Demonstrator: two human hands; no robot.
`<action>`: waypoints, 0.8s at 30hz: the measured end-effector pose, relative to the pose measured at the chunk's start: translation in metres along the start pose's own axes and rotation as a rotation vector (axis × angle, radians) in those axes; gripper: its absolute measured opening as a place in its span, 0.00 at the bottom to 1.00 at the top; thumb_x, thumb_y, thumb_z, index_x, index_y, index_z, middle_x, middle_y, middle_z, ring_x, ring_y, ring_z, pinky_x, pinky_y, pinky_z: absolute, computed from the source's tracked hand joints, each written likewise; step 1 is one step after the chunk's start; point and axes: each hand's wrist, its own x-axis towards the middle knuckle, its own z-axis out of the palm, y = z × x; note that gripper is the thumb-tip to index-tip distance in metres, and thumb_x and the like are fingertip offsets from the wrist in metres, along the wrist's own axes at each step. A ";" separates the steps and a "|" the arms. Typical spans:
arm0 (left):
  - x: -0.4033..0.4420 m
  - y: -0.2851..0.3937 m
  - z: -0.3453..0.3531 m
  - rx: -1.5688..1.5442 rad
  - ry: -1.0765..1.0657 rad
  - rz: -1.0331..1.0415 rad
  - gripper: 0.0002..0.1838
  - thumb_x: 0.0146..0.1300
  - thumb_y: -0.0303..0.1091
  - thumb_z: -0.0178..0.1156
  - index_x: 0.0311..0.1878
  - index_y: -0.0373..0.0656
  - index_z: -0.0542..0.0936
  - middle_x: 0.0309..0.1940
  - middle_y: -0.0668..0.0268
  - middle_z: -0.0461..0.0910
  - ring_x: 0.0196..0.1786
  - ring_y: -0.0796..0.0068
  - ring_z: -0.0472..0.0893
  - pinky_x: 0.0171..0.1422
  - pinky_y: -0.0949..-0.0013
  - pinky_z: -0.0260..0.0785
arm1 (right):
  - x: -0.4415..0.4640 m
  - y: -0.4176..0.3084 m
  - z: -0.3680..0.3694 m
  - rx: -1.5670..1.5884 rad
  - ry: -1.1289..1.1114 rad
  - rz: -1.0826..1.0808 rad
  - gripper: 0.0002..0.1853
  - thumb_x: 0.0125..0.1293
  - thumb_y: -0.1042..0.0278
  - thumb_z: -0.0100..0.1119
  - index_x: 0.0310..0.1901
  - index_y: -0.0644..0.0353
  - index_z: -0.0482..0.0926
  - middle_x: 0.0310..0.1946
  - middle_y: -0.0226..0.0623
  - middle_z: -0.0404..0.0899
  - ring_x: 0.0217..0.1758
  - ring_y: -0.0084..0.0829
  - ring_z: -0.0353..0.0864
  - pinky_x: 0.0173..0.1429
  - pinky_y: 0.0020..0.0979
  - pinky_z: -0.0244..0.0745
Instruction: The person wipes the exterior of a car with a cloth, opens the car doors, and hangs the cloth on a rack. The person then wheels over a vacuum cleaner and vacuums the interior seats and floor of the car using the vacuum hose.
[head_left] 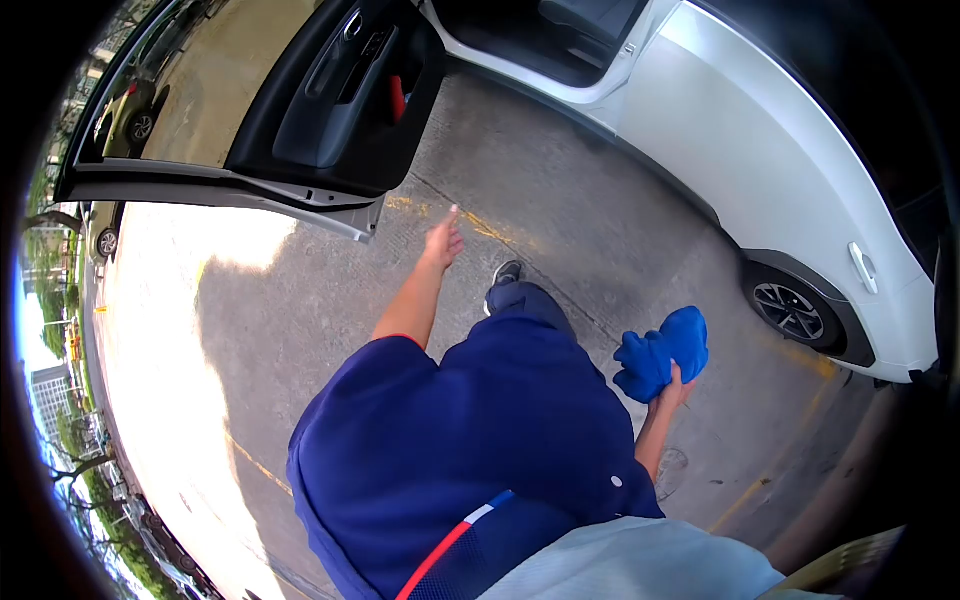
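From the head camera we looked down on an open car door (335, 140), and what a spread it was: the white car (740, 120) stood to the right of that door, its seat (595, 15) showing just beyond. In close came the left hand (445, 240), just below the door's lower corner! We saw its grip loose and unfilled, one digit stretched out toward the door and the others bent. Over to the right, well apart from the door, the right hand (675, 385) had a firm hold, fingers closed around the lower side of a bunched blue cloth (665, 352); we could not tell how it was folded. That cloth hung over the concrete (600, 215), below and to the right of the door, with the wheel (790, 308) farther right again. Underneath the door we picked out a worn yellow line (485, 225), then a dark shoe (508, 272) lower down, in front of the navy shirt (480, 410). Up in the door's own pocket sat a red object (397, 98), too small for us to name, and through the door's window we caught a green car (128, 118). Below and left of the door, bright sunlight washed over the ground.
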 end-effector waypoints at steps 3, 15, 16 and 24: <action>-0.127 -0.059 0.185 0.341 -0.700 -0.299 0.57 0.52 0.71 0.64 0.75 0.44 0.53 0.72 0.47 0.57 0.72 0.46 0.60 0.67 0.44 0.62 | 0.002 -0.045 0.033 0.064 -0.195 -0.078 0.34 0.55 0.75 0.68 0.63 0.60 0.63 0.57 0.45 0.73 0.57 0.39 0.76 0.64 0.40 0.71; -0.225 -0.152 0.453 0.037 -1.202 -0.528 0.26 0.64 0.46 0.58 0.60 0.38 0.73 0.53 0.52 0.79 0.53 0.56 0.81 0.60 0.53 0.75 | 0.144 -0.118 0.018 -0.663 -0.516 -0.357 0.52 0.50 0.42 0.74 0.71 0.57 0.58 0.62 0.55 0.66 0.59 0.45 0.75 0.61 0.40 0.72; -0.240 -0.144 0.461 0.044 -1.175 -0.546 0.27 0.63 0.47 0.58 0.60 0.39 0.73 0.53 0.52 0.80 0.52 0.56 0.81 0.60 0.53 0.75 | 0.158 -0.147 0.008 -0.617 -0.615 -0.237 0.50 0.51 0.42 0.73 0.71 0.55 0.59 0.62 0.54 0.66 0.58 0.44 0.76 0.60 0.39 0.73; -0.219 -0.152 0.472 -0.109 -1.006 -0.343 0.27 0.63 0.46 0.59 0.62 0.41 0.72 0.54 0.55 0.79 0.55 0.56 0.80 0.61 0.51 0.74 | 0.435 -0.273 -0.141 -0.803 -0.193 -0.655 0.29 0.62 0.53 0.66 0.60 0.62 0.74 0.55 0.46 0.77 0.54 0.37 0.79 0.58 0.34 0.74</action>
